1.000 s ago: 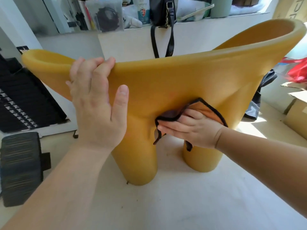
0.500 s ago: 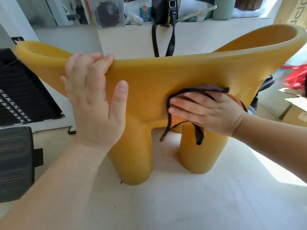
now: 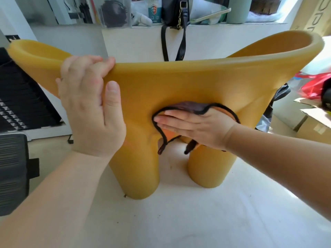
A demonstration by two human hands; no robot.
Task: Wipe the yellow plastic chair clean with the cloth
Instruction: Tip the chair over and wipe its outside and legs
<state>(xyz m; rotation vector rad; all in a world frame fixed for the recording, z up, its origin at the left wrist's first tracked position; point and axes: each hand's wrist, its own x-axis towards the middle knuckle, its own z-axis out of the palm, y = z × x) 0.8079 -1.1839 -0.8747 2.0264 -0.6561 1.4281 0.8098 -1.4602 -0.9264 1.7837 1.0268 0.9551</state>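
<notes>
- The yellow plastic chair [image 3: 179,86] stands on a pale floor [image 3: 179,221] in the middle of the view, its curved outer side facing the camera and two thick round legs planted below.
- Its top rim runs in a long sweep from a flared lip at the far left to a higher flared lip at the upper right.
- The left hand [image 3: 89,111] grips that rim left of centre: its fingers [image 3: 100,66] curl over the top edge and close on it, while the thumb lies flat against the near face of the chair.
- The right hand [image 3: 195,126] presses flat on the chair's near face, just above the gap between the two legs, with its fingers straight, close together and pointing left.
- Under that palm lies the cloth [image 3: 189,107], orange with a dark bound edge; the hand pins it against the chair rather than clenching it.
- A dark fold of the cloth shows above the knuckles, and two loose ends dangle below the hand into the gap between the legs.
- Behind the chair, a black bag [image 3: 174,10] sits on a ledge [image 3: 215,25], its strap hanging down the wall.
- A black slatted object [image 3: 21,97] stands at the left edge, and cardboard boxes [image 3: 311,122] with a red bag [image 3: 315,85] sit at the right.
</notes>
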